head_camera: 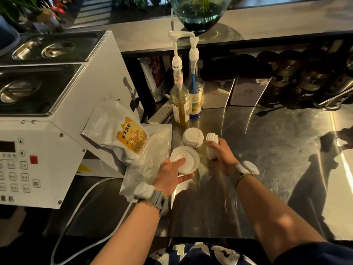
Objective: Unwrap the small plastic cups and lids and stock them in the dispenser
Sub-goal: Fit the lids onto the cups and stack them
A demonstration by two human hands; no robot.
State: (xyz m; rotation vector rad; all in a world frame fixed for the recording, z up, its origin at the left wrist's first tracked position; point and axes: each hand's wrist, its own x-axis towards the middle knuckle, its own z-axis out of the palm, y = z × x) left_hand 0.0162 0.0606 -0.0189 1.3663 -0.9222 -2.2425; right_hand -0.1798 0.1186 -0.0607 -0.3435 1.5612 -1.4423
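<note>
My left hand (172,175) grips a stack of white lids (188,159), thumb pressed on the top lid, just above the steel counter. A second stack of white lids (192,138) stands on the counter behind it. My right hand (222,155) holds a ribbed white stack (212,144), lids or cups seen edge-on, tilted on its side. Clear plastic wrap (149,165) lies crumpled to the left of my left hand, partly under it. No dispenser can be told apart in this view.
A white machine with a keypad (47,159) fills the left. A yellow-labelled powder bag (131,138) leans on it. Two syrup pump bottles (180,104) stand behind the lids. Metal tins (248,91) and dark canisters line the back. A white cable (80,207) runs along the counter's front left.
</note>
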